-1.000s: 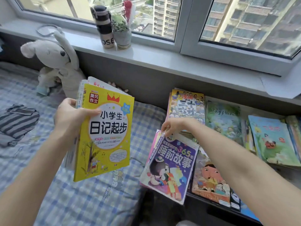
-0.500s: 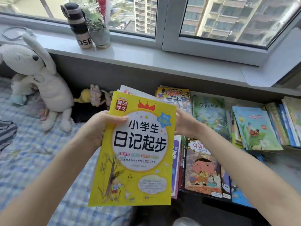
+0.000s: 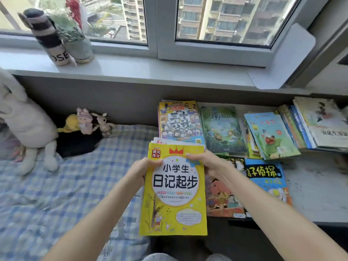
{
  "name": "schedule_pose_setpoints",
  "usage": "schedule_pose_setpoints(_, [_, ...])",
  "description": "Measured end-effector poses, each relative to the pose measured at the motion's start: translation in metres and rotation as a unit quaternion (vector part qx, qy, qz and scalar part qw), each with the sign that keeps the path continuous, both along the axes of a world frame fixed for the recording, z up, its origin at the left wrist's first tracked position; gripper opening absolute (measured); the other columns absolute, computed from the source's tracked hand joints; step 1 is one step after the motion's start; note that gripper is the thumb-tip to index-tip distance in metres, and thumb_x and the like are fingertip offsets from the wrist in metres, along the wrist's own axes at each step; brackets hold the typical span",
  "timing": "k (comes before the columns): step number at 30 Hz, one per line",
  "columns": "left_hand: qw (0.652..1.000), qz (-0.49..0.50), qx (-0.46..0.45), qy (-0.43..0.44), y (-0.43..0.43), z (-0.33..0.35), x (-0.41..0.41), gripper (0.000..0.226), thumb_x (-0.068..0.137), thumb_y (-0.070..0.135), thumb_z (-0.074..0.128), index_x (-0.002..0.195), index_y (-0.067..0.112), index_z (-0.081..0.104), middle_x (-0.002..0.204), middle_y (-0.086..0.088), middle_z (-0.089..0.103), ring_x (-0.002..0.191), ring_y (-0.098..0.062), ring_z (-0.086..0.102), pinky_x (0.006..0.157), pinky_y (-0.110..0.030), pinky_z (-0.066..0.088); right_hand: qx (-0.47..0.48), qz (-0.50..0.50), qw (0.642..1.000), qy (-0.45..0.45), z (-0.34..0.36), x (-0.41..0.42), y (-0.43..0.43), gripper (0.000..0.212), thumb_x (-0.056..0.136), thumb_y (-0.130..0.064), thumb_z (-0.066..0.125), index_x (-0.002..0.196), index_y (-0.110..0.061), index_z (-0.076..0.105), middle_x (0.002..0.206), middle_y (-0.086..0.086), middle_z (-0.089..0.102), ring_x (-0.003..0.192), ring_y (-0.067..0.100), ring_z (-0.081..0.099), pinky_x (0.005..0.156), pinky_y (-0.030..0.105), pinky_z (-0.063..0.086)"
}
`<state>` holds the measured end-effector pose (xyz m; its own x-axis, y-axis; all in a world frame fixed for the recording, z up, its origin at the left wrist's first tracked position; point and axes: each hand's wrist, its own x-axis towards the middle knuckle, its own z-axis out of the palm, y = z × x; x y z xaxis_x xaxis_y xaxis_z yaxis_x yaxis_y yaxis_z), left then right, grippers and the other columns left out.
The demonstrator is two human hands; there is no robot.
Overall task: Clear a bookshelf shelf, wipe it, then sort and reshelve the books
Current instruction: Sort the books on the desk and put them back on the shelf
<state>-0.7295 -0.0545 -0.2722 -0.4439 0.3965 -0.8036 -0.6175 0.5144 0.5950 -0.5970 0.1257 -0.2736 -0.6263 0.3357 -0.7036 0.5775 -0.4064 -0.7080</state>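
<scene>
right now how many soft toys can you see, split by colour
white rabbit: 1
yellow toy: 1
pink bunny: 1
beige bunny: 1
total: 4

2 hands (image 3: 139, 171) (image 3: 208, 163), 3 small plush toys (image 3: 85, 120), 1 big plush rabbit (image 3: 24, 119), 1 bottle (image 3: 49, 37), 1 plant pot (image 3: 81, 50).
</scene>
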Motion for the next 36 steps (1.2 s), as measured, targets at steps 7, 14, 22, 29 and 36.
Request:
schedule_pose_setpoints(7, [0.894,-0.116,-0.144,0.409,0.018,0.014,-0.014,0.06,0.086,0.035,0.062,0.138,0.011,0.044,0.134,-0.013,0.053,0.124,-0.03,0.049,0.099,-0.038,0.041,0.338,0.136,0.91,-0.199,-0.004,-0.013,0.002,0.036,0.083,-0.037,0.068,0.075,-0.014,0.042,0.068,0.0,0.041,0.057,0.015,0.04,0.051,0.029,0.029])
schedule_pose_setpoints(14, [0.846,-0.185,-0.031,0.5,0.091,0.065,0.0,0.043,0.091,0.028,0.057,0.131,0.012,0.051,0.129,-0.008,0.057,0.115,-0.023,0.054,0.083,-0.032,0.04,0.263,-0.086,0.955,-0.109,0.04,0.035,0.068,0.022,0.092,-0.024,0.062,0.105,-0.007,0.062,0.084,0.007,0.064,0.068,0.018,0.062,0.053,0.028,0.049])
schedule_pose_setpoints(22, [0.822,-0.298,0.064,0.482,0.214,0.079,0.065,0.047,0.09,0.026,0.058,0.133,0.01,0.05,0.131,-0.009,0.057,0.119,-0.023,0.054,0.093,-0.034,0.044,0.234,-0.455,0.849,-0.132,0.055,0.155,0.192,0.007,0.092,-0.006,0.057,0.085,-0.004,0.056,0.069,0.012,0.061,0.052,0.03,0.062,0.051,0.033,0.054])
schedule_pose_setpoints(29, [0.808,-0.343,0.083,0.471,0.295,0.078,0.105,0.039,0.091,0.026,0.056,0.127,0.013,0.054,0.127,-0.008,0.059,0.116,-0.022,0.055,0.087,-0.031,0.042,0.191,-0.562,0.782,-0.191,0.031,0.23,0.265,0.017,0.091,-0.007,0.055,0.104,0.004,0.058,0.102,0.023,0.065,0.097,0.035,0.067,0.087,0.05,0.055])
schedule_pose_setpoints(36, [0.814,-0.365,0.061,0.447,0.328,0.06,0.106,0.03,0.091,0.028,0.058,0.118,0.016,0.06,0.119,-0.005,0.063,0.103,-0.017,0.059,0.08,-0.029,0.045,0.071,-0.577,0.802,-0.136,-0.011,0.234,0.307,0.045,0.083,-0.036,0.074,0.091,0.0,0.049,0.081,0.021,0.062,0.066,0.031,0.064,0.061,0.04,0.057])
